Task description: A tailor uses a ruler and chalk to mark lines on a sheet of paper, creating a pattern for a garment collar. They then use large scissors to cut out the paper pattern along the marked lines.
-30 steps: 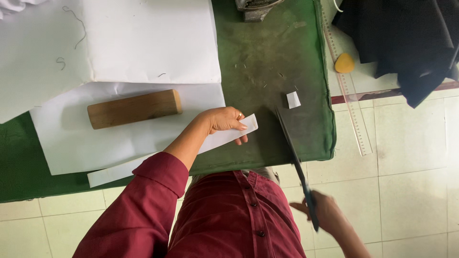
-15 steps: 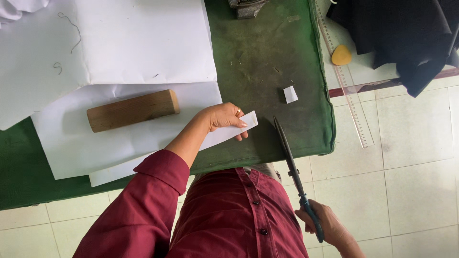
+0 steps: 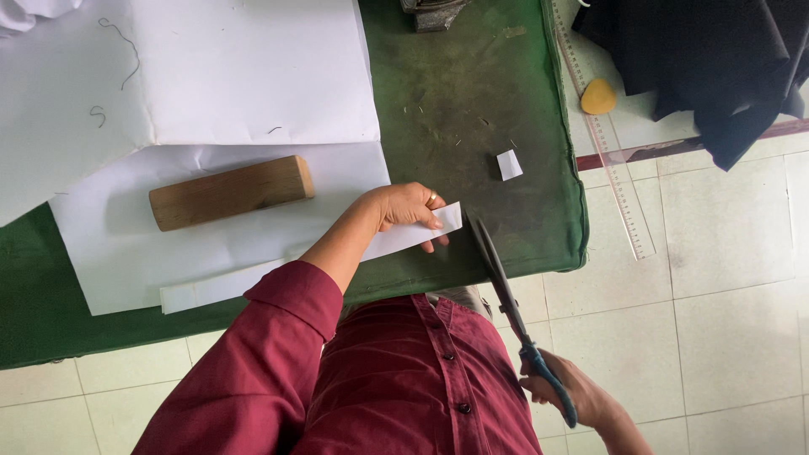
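On the green cloth-covered table (image 3: 472, 109), stacked white paper sheets (image 3: 253, 76) take up the 10 to 11 o'clock part of the view, with a wooden block (image 3: 229, 192) lying flat on the lower sheet, long axis roughly 9 to 3 o'clock, tilted slightly up at the 3 end. Dark fabric (image 3: 716, 59) sits at 1 o'clock, off the cloth, with a clear ruler (image 3: 608, 152) running 12 to 5 o'clock along the table's bare edge and a yellow chalk piece (image 3: 598, 97) just beside it. Key relation: the paper strip (image 3: 396, 243) lies with its long axis running 8 to 2 o'clock, free end poking out at 2 o'clock past the left hand (image 3: 406, 209). Left hand is pinching the strip near that end, fingers curled over the top edge, thumb underneath. Scissors (image 3: 506, 295) come in from 5 o'clock, long axis 5 to 11 o'clock, tips just beside the strip's free end at about its 4 o'clock side; looks near, can't tell if touching. Blades look pressed together or nearly so; no clear gap visible. Right hand (image 3: 573, 396) is wrapped round the blue handles, low at 5 o'clock, well apart from the strip. So the left hand is the one at the strip; the scissor axis crosses the strip axis at a steep angle. Small white paper offcut (image 3: 509, 164) lies loose on the cloth at 1 o'clock from the strip end.
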